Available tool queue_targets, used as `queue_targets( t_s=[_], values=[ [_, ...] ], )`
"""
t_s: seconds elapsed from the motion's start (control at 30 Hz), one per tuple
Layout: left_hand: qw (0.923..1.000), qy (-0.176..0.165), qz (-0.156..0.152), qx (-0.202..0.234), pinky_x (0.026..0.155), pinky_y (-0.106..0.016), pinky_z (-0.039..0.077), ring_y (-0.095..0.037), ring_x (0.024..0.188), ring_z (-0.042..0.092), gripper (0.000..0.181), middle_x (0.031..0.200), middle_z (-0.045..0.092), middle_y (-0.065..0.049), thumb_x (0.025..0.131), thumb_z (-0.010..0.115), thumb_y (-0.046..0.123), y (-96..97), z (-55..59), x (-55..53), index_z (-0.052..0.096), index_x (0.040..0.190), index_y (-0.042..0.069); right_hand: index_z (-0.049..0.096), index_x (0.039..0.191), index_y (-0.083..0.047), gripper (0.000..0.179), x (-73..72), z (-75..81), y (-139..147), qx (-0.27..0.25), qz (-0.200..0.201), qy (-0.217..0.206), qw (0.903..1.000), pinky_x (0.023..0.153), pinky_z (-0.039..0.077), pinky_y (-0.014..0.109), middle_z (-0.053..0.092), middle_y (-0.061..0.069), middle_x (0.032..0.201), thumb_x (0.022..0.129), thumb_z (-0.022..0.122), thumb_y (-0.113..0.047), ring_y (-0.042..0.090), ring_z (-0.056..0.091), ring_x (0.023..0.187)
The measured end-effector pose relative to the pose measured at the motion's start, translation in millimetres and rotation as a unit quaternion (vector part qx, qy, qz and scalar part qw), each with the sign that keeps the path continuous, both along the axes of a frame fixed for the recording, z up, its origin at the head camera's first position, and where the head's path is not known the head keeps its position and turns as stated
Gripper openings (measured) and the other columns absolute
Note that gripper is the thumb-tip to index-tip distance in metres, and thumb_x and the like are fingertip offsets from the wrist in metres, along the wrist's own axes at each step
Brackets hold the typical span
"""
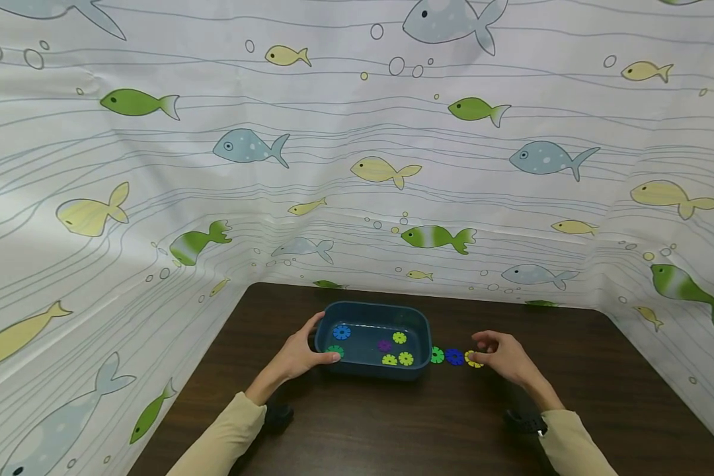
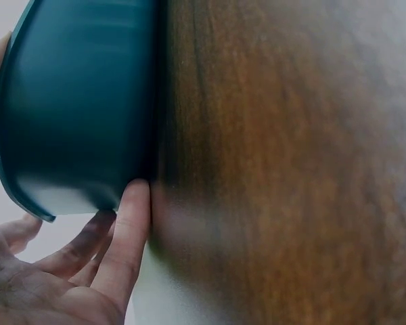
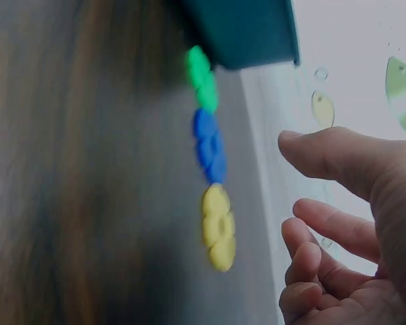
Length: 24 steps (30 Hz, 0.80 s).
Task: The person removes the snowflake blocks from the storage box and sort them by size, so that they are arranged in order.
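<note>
A dark teal plastic basin (image 1: 371,372) stands on the table, and my left hand (image 1: 296,358) holds its left end, thumb over the near rim and fingers against the outer wall. Inside lie several notched flower-shaped plastic discs: a blue one (image 1: 342,332), a green one, a purple one (image 1: 385,346) and yellow-green ones (image 1: 406,359). To the right of the basin a green disc (image 3: 201,78), a blue disc (image 3: 210,145) and a yellow disc (image 3: 219,227) lie in a row on the table. Over the yellow disc hovers my right hand (image 1: 508,359), its fingers loosely bent and holding nothing.
The dark wood table (image 1: 357,430) runs back to a white curtain (image 1: 345,106) printed with fish, which encloses its far side and both flanks. Dark wrist bands sit near both cuffs.
</note>
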<state>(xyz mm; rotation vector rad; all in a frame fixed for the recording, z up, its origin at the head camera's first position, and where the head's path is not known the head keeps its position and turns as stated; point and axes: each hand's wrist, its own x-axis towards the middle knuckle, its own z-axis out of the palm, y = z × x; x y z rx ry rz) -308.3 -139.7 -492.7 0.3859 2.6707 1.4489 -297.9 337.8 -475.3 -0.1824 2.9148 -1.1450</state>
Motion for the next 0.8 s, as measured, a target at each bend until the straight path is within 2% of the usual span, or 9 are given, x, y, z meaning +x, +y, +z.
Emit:
queue_targets(
  t_s=[0.2, 0.37, 0.63, 0.8],
  values=[
    [1.0000, 0.002, 0.000, -0.005, 0.113, -0.073, 0.049, -0.051, 0.146, 0.053, 0.114, 0.165, 0.049, -0.030, 0.084, 0.093, 0.045, 0.0, 0.6, 0.6, 0.030, 0.173, 0.015, 0.071, 0.135, 0.000, 0.049, -0.2, 10.8, -21, -0.005, 0.010, 0.022, 0.9997, 0.075, 0.052, 0.029, 0.073, 0.016, 0.119, 0.097, 0.084, -0.028, 0.021, 0.058, 0.095],
    [1.0000, 0.002, 0.000, -0.002, 0.112, -0.073, 0.049, -0.052, 0.145, 0.054, 0.114, 0.164, 0.049, -0.031, 0.083, 0.093, 0.046, -0.3, 0.6, 0.9, 0.030, 0.173, 0.014, 0.073, 0.132, -0.001, 0.046, -0.9, 21.0, -47, -0.007, 0.028, 0.039, 0.9988, 0.080, 0.053, 0.032, 0.074, 0.016, 0.118, 0.095, 0.086, -0.026, 0.021, 0.060, 0.096],
    [1.0000, 0.005, -0.004, 0.002, 0.111, -0.071, 0.051, -0.050, 0.142, 0.057, 0.115, 0.162, 0.051, -0.032, 0.083, 0.094, 0.048, -2.4, 0.1, -0.1, 0.030, 0.173, 0.014, 0.074, 0.129, -0.001, 0.041, -3.6, 30.6, -84, -0.027, 0.082, 0.052, 0.9949, 0.081, 0.054, 0.028, 0.076, 0.016, 0.116, 0.095, 0.085, -0.022, 0.018, 0.063, 0.096],
    [1.0000, 0.005, -0.008, 0.000, 0.110, -0.070, 0.052, -0.049, 0.141, 0.058, 0.115, 0.161, 0.052, -0.031, 0.084, 0.093, 0.050, -1.8, 0.6, 0.0, 0.029, 0.173, 0.013, 0.074, 0.129, -0.002, 0.041, -7.7, 34.1, -103, -0.025, 0.109, 0.047, 0.9926, 0.080, 0.052, 0.026, 0.076, 0.020, 0.117, 0.095, 0.085, -0.021, 0.018, 0.059, 0.095]
  ],
)
